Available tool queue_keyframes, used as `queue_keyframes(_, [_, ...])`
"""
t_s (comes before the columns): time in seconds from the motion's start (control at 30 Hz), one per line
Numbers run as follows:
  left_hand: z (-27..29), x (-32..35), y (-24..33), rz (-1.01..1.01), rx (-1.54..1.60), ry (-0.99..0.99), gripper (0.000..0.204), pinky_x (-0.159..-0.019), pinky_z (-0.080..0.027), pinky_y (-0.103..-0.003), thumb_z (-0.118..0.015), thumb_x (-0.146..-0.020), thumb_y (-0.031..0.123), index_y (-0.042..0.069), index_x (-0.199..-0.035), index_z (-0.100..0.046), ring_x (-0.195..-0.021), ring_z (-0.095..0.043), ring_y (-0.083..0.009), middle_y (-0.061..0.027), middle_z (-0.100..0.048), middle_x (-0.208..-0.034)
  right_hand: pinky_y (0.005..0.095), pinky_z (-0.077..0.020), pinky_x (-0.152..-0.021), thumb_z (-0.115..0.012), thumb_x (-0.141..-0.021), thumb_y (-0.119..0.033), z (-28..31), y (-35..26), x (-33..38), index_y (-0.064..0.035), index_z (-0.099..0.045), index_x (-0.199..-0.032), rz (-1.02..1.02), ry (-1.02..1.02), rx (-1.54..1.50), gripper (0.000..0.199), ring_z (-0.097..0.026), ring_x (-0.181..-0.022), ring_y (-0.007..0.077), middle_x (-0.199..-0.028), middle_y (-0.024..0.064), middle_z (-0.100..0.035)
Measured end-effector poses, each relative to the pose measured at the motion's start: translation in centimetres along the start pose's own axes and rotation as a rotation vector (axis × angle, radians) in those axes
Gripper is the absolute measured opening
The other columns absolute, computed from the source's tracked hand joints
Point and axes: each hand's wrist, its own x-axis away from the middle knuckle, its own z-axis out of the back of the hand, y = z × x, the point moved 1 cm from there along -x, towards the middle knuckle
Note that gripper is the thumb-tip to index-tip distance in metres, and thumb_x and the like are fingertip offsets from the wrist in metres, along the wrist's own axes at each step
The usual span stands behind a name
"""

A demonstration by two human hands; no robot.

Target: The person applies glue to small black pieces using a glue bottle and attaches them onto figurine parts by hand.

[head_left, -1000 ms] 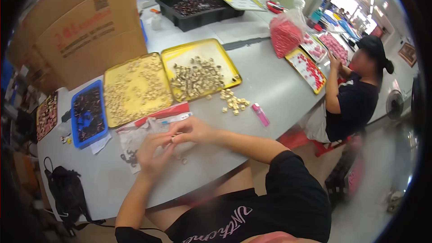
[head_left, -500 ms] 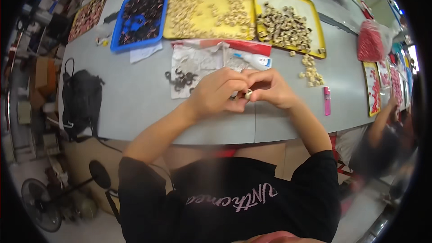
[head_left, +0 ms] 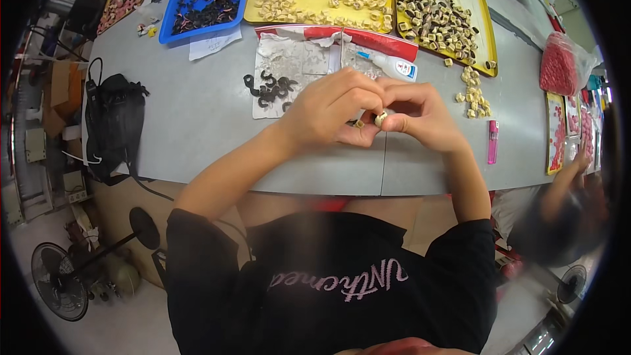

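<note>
So the big change over the last second is mostly the view: a second ago it was tipped off toward the other person on the right, now it looks straight down at the hands. The work itself looks mid-step to me, since there's a small piece between the fingers in the older views too, though I can't swear it's the same one. Right now that cream piece (head_left: 380, 118) is up in the air between the hands, over the counter (head_left: 197, 125). The right hand (head_left: 427, 115) has it pinched, thumb in at the side. The left hand (head_left: 338, 105) is curled in against it, but the tips are partly hidden, so can't tell if those fingers are pinching too. Just beyond the hands there's a red-edged plastic bag (head_left: 282, 59) with black curled bits (head_left: 268, 89) and a white bottle (head_left: 394, 66) on it. Behind that, two yellow trays (head_left: 312, 1) of little pieces, plus a blue tray (head_left: 200, 34) of dark stuff. A loose pile (head_left: 474, 95) and a pink lighter (head_left: 492, 142) sit off to the right.
</note>
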Motion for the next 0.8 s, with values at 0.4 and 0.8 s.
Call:
queue_keyframes(0.4, [3.6, -1.0, -0.7, 0.398, -0.104, -0.685, 0.029, -0.069, -0.044, -0.037, -0.076, -0.066, 0.011, 0.005, -0.08, -0.052, -0.08, -0.053, -0.0275, -0.0071, -0.054, -0.081, 0.0409, -0.0482, -0.072, -0.07, -0.072, -0.005, 0.7, -1.7, 2.0, -0.0003, -0.06, -0.091, -0.122, -0.072, 0.88, 0.021, -0.059, -0.082, 0.0344, -0.087, 0.014, -0.059])
queue_keyframes(0.8, [3.5, -0.9, -0.9, 0.447, -0.153, -0.642, 0.026, -0.065, -0.044, -0.037, -0.074, -0.068, 0.008, 0.004, -0.079, -0.05, -0.075, -0.055, -0.0285, -0.009, -0.054, -0.078, 0.0298, -0.0455, -0.06, -0.071, -0.079, -0.011, 6.3, -3.3, 3.0, -0.001, -0.056, -0.088, 0.052, 0.547, 1.004, 0.02, -0.056, -0.067, 0.0206, -0.075, 0.0076, -0.057])
